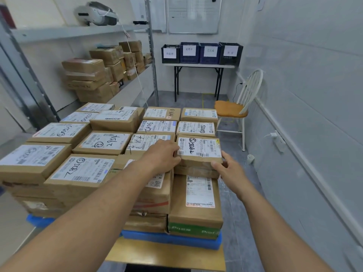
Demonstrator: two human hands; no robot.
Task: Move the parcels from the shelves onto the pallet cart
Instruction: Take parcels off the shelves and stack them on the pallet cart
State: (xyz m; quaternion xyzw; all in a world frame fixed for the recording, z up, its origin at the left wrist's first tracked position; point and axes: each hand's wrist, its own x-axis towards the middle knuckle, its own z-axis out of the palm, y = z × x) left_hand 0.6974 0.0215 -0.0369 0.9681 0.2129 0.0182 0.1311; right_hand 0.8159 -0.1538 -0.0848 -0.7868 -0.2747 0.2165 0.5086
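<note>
A small brown parcel [198,149] with a white label lies on top of the right-hand stack on the pallet cart [169,240]. My left hand [163,156] grips its left edge, fingers curled over the top corner. My right hand [225,169] holds its right front corner, thumb against the side. Several labelled parcels [84,169] cover the cart in tight rows and layers. More brown parcels [92,79] sit stacked on the metal shelf [125,91] at the left.
A white-backed wooden chair [233,110] stands right of the cart by the wall. A folding table [198,65] with dark labelled crates [200,53] stands at the back. A white device [96,13] lies on the top shelf. A small cup [250,159] stands on the floor.
</note>
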